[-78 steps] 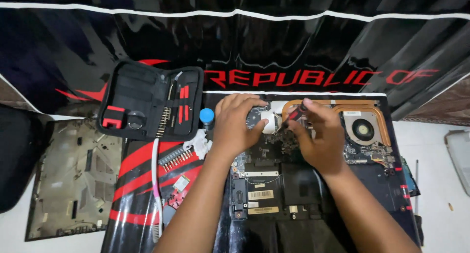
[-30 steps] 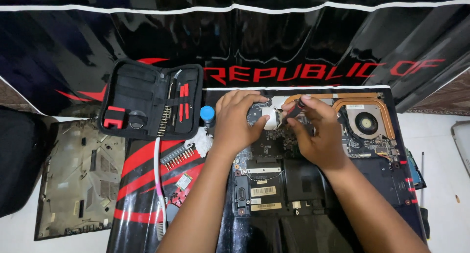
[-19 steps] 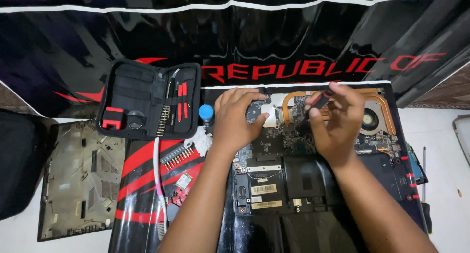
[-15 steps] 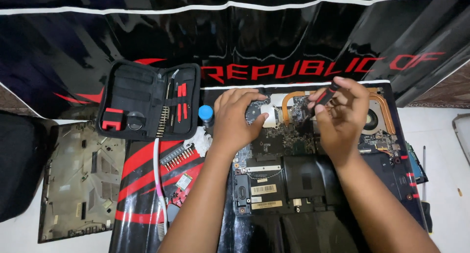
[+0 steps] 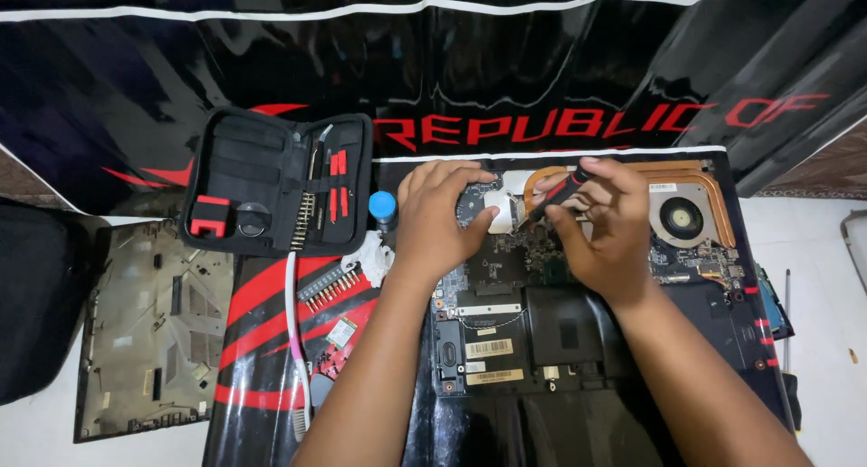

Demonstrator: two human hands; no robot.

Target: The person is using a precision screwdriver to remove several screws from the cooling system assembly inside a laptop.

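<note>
The opened laptop [image 5: 578, 340] lies bottom-up, innards exposed for access. Left of it sits the open tool case [image 5: 275, 182]. Left hand [image 5: 438, 223] presses its cooler, fingers empty; right hand [image 5: 601, 228] fingers grasp a screwdriver [image 5: 557, 194] over the copper heat pipes [image 5: 623, 171].

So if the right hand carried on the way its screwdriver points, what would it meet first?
Probably the silver metal heatsink plate on the opened black laptop, just beyond the right hand and its black-and-red screwdriver; height is unclear.

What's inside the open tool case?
The open tool case shows red-handled tools, a bit row and a red block. Its dark left pockets hide anything else.
</note>
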